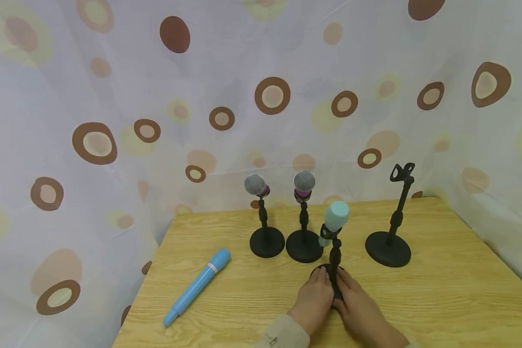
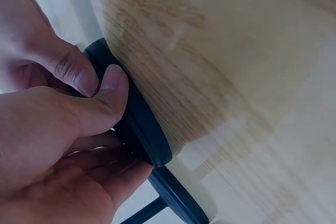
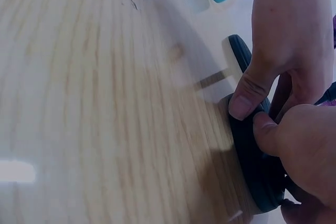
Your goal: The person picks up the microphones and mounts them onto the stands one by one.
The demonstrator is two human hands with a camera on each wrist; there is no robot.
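Observation:
A black desktop microphone stand point(image 1: 335, 256) stands upright near the table's front, carrying a pale teal microphone point(image 1: 337, 215) tilted in its clip. Both hands hold its round base point(image 3: 254, 169). On the left side of the base is my left hand point(image 1: 314, 297), its thumb on the rim in the left wrist view and its fingers reaching over the disc. My right hand point(image 1: 361, 309) grips the right side, its thumb close beside the left thumb. The hands cover much of the base.
Behind stand two microphone stands point(image 1: 266, 242) point(image 1: 304, 246) with silver-headed microphones point(image 1: 254, 184) point(image 1: 304, 181). Another stand point(image 1: 389, 249) with a bare clip is at the right. A long blue microphone-like stick point(image 1: 196, 286) lies on the table's left. Spotted cloth point(image 1: 235, 43) hangs behind the table.

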